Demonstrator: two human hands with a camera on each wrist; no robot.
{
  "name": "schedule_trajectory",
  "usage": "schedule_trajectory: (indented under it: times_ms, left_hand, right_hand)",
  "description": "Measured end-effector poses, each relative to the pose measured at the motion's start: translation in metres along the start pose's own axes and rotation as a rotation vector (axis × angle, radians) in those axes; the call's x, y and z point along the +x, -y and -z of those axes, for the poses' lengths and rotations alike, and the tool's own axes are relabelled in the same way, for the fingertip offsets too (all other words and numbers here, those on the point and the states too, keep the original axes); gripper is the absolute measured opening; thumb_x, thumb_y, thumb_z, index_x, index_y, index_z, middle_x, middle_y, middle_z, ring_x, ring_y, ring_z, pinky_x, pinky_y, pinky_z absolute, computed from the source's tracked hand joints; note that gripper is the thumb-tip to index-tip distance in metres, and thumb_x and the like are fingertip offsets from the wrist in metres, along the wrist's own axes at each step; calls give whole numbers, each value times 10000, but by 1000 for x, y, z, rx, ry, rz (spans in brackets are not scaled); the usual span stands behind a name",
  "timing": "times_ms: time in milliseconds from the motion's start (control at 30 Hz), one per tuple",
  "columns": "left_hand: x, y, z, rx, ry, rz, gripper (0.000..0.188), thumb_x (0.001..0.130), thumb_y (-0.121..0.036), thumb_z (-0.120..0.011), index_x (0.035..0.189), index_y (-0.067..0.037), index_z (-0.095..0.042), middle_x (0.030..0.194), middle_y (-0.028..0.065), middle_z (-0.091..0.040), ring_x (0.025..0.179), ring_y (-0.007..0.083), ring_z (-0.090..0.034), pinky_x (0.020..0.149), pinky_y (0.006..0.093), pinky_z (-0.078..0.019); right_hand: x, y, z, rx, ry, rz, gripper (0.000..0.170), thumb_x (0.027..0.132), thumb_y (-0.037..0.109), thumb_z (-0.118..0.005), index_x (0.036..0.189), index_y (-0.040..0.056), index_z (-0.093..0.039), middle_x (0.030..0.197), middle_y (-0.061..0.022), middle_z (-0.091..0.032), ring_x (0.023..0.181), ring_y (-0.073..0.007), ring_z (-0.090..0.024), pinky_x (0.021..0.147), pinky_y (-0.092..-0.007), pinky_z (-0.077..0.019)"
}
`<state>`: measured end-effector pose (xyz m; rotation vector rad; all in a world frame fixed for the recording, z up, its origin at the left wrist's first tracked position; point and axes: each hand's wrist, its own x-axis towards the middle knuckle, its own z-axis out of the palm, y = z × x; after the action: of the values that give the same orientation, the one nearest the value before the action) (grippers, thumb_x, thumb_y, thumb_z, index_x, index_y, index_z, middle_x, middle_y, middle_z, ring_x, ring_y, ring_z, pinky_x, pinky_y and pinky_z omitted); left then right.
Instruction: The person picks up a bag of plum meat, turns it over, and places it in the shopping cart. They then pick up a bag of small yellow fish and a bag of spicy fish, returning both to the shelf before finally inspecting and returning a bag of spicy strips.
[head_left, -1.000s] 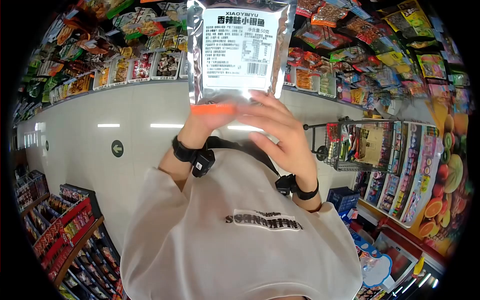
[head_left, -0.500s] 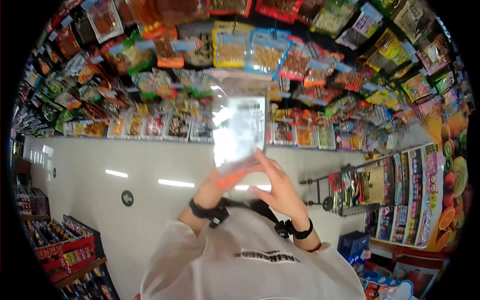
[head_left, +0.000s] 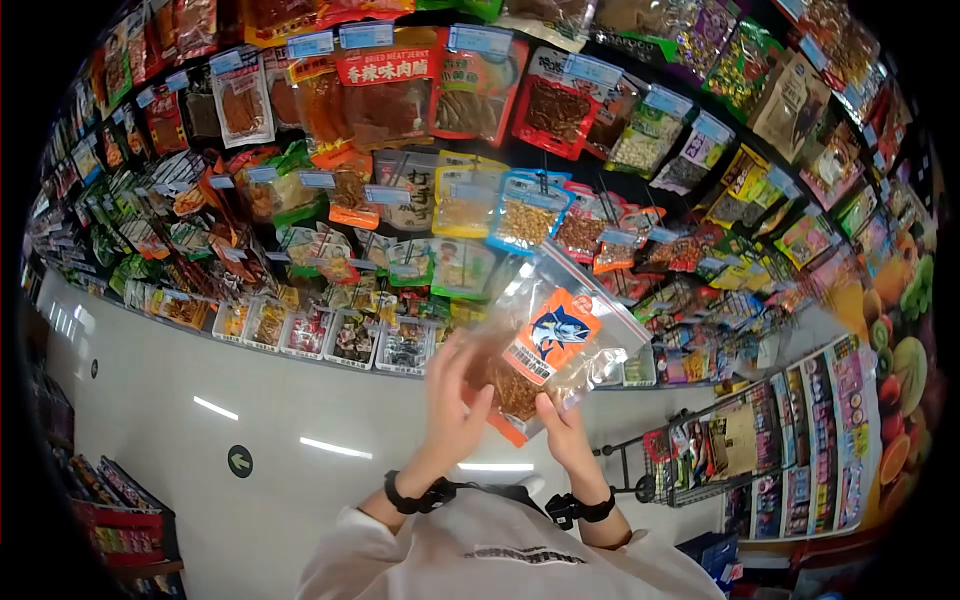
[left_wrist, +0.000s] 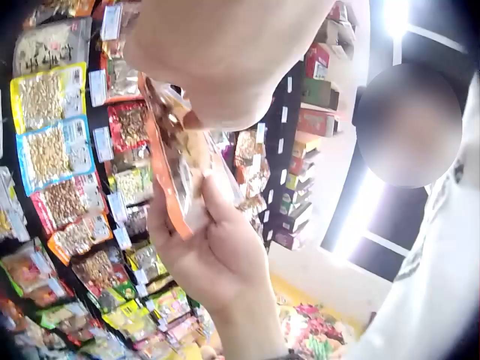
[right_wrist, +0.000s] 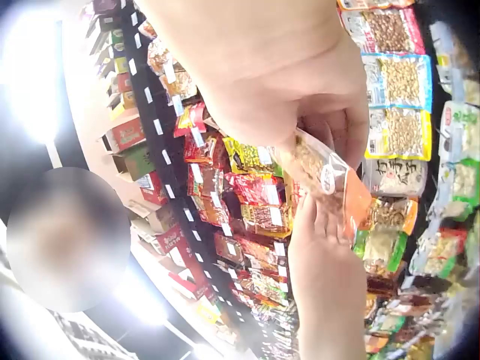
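Two hands hold one clear pouch (head_left: 590,370) by its lower part, in front of the snack rack (head_left: 500,150). The pouch tilts, its orange-and-white label (head_left: 556,330) with a fish picture turned up to the head camera, its orange strip (head_left: 506,426) at the end away from the snack rack. The left hand (head_left: 450,410) is clamped on one side of the pouch, thumb apart from the fingers. The right hand (head_left: 570,442) grips the lower edge, thumb on the front face and fingers behind; the head view hides how those fingers lie. White trays (head_left: 355,342) of snacks line the foot of the snack rack. A loaded shopping cart (head_left: 690,490) stands on the floor (head_left: 330,410) before the snack rack.
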<state>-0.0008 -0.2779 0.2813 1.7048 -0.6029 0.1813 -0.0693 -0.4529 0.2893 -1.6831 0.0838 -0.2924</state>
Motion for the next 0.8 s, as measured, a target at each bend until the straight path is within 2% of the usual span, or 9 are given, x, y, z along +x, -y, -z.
schedule_trajectory:
  times_ms: [100,133,233,267,500,600,700,733,800]
  left_hand:
    - [-1,10,20,-239,108,429,394,919,-100,-653,1279,22,-552,1179,84,-623,1007,141,-613,838,290,-509]
    - [-3,14,18,-561,83,390,358,901,-118,-701,1212,29,-602,906,16,-693,736,42,-614,643,218,-522]
    - [-19,-3,20,-511,42,420,320,927,-112,-664,1212,22,-605,958,33,-693,788,53,-620,688,227,-525]
    - [-23,3,20,-510,29,326,289,933,-94,-646,1197,20,-613,961,36,-693,806,56,-622,698,230,-524]
    - [-36,18,27,-605,-30,391,261,924,-77,-652,1166,19,-627,957,27,-692,812,60,-620,706,226,-516]
    - [-35,16,32,-512,-47,356,260,920,-63,-652,1166,19,-627,954,19,-686,806,55,-610,691,221,-507]
    - [-36,18,35,-516,-27,369,257,922,-55,-645,1168,17,-622,954,15,-683,799,54,-603,681,221,-501]
    - [-38,18,36,-597,3,434,246,924,-48,-638,1161,18,-618,960,16,-680,808,52,-598,693,225,-499]
    - [-40,21,31,-622,-5,448,244,926,-49,-638,1159,20,-614,968,18,-679,817,53,-595,707,225,-497]
  right_hand:
    - [0,0,12,-40,50,-63,294,1034,245,-504,1095,-10,-637,909,9,-627,853,-67,-528,750,-272,-453]
    - [6,0,12,-9,49,-62,295,1035,250,-507,1073,-10,-642,878,17,-626,834,-57,-525,724,-266,-448]
    - [9,-4,13,6,47,-86,309,1039,267,-512,1030,-11,-648,860,32,-616,815,-41,-510,700,-241,-432]
    - [10,-5,10,-16,26,-69,316,1041,277,-512,998,-6,-647,830,50,-598,788,-36,-500,689,-227,-422]
    - [4,1,-9,23,74,-132,383,1040,348,-494,968,-3,-628,749,27,-557,719,-84,-481,643,-274,-405]
    - [-2,-21,-3,-208,71,-103,444,1028,408,-488,1047,-12,-630,802,-48,-613,781,-154,-556,726,-315,-447]
    - [-7,-30,-9,-163,16,-150,498,1018,442,-487,1141,-22,-620,903,-112,-652,886,-205,-587,830,-352,-453]
    - [-8,-22,-7,-118,82,-197,505,1022,434,-485,1194,-23,-610,978,-132,-657,943,-197,-575,882,-348,-438]
    - [-9,-20,-7,-52,98,-189,420,1038,370,-498,1179,-8,-617,1032,-49,-653,963,-119,-559,870,-281,-441]
